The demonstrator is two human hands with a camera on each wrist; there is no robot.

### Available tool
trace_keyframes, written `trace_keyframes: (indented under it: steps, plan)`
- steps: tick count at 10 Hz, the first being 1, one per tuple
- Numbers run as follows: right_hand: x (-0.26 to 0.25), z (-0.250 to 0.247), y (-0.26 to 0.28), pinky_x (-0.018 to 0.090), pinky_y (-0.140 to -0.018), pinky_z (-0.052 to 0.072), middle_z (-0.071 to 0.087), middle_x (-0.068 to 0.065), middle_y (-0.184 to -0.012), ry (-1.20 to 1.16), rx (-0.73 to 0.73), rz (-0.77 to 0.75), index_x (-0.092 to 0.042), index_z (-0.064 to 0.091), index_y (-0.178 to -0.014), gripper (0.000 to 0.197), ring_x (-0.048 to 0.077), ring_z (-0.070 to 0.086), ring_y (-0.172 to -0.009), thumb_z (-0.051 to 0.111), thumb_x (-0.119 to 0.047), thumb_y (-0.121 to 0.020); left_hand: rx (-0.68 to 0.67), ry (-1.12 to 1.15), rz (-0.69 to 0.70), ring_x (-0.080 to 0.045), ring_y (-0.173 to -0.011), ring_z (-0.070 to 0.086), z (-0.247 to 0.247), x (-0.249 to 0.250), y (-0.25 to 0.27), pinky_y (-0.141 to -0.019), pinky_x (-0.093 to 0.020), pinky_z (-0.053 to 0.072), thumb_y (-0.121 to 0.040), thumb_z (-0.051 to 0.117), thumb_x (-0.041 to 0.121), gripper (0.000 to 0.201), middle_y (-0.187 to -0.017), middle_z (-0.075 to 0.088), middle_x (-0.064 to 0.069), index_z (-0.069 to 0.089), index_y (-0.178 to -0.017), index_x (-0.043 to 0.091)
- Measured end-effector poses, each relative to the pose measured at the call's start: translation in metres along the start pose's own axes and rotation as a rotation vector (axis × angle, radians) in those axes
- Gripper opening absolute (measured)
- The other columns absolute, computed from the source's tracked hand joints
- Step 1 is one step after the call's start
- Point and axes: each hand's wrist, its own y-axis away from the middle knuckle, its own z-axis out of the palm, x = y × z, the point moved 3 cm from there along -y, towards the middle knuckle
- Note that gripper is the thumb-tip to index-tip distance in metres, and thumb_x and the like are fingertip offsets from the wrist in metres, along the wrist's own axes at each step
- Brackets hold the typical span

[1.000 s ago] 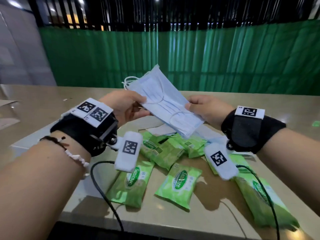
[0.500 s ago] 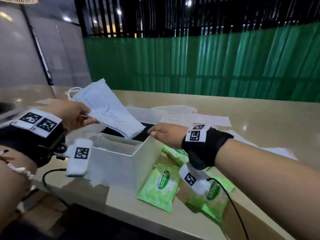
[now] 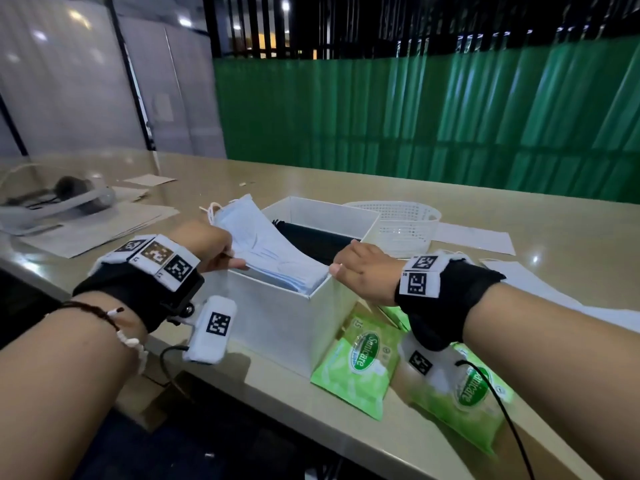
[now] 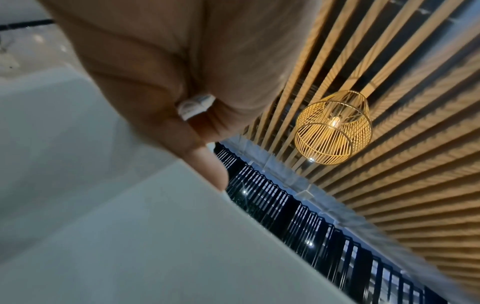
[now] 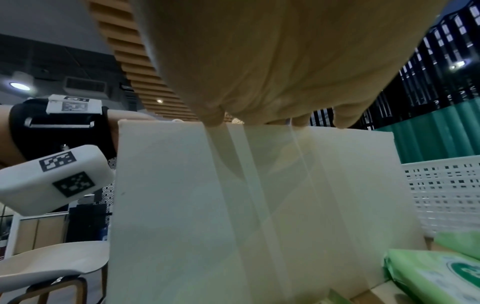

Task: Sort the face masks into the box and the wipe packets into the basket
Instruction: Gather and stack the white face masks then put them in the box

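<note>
Masks step: left hand [image 3: 204, 245] pinches face masks [image 3: 273, 258] half inside box [image 3: 277, 320]; right hand [image 3: 360, 271] fingers curled over box rim; next, release.

A long beige countertop [image 3: 519, 237] runs beneath a green corrugated screen [image 3: 415, 126] topped by dark vertical bars [image 3: 346, 26], with pale grey wall panels [image 3: 86, 91] to the left. Overhead, a lit wicker pendant lamp [image 4: 333, 127] hangs from a wooden slatted ceiling [image 4: 402, 102]; a pale chair [image 5: 52, 263] stands below.
</note>
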Motion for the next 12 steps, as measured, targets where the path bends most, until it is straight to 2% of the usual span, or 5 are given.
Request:
trace_keyframes:
  steps: [2,4,5,7,12]
  plan:
    - [0.004,0.004,-0.003,0.038,-0.115,0.017,0.035,0.006,-0.137,-0.034,0.009,0.001,-0.017,0.04,-0.131,0.044,0.022,0.022,-0.136,0.021,-0.041,-0.1,-0.001,-0.093,0.054,-0.002,-0.035,0.057,-0.003,0.001,-0.004,-0.049,-0.022,0.052,-0.087,0.042,-0.014,0.05,-0.101,0.053,-0.015,0.047,-0.13,0.01]
    - [0.005,0.005,-0.001,0.038,-0.116,0.013,0.031,0.004,-0.142,-0.058,0.011,0.0,-0.018,0.038,-0.134,0.044,0.02,0.012,-0.142,0.021,-0.041,-0.1,-0.021,-0.155,0.132,-0.005,-0.038,0.059,0.0,0.008,0.005,-0.05,-0.026,0.054,-0.086,0.039,-0.013,0.055,-0.111,0.057,-0.02,0.046,-0.133,0.016]
    - [0.004,0.005,-0.001,0.034,-0.116,0.01,0.03,0.003,-0.143,-0.081,0.013,-0.002,-0.018,0.038,-0.132,0.042,0.019,0.006,-0.144,0.022,-0.039,-0.101,-0.079,-0.468,0.207,-0.02,-0.064,0.063,0.003,0.012,0.012,-0.058,-0.027,0.054,-0.085,0.044,-0.008,0.055,-0.116,0.056,-0.016,0.046,-0.129,0.025]
    - [0.004,0.006,-0.001,0.031,-0.115,0.008,0.029,0.003,-0.144,-0.091,0.004,-0.008,-0.017,0.037,-0.133,0.042,0.018,0.002,-0.145,0.021,-0.039,-0.101,-0.146,-0.917,0.196,-0.019,-0.117,0.049,-0.004,0.003,-0.003,-0.083,-0.018,0.034,-0.082,0.06,0.004,0.05,-0.134,0.05,-0.001,0.052,-0.125,0.027]
    - [0.004,0.007,-0.002,0.029,-0.115,0.006,0.03,0.002,-0.143,-0.093,0.008,-0.011,-0.018,0.038,-0.132,0.041,0.018,0.001,-0.145,0.021,-0.039,-0.101,-0.228,-1.227,0.224,-0.021,-0.125,0.047,-0.002,0.017,-0.006,-0.093,-0.022,0.038,-0.089,0.059,0.009,0.049,-0.138,0.048,-0.004,0.05,-0.135,0.024]
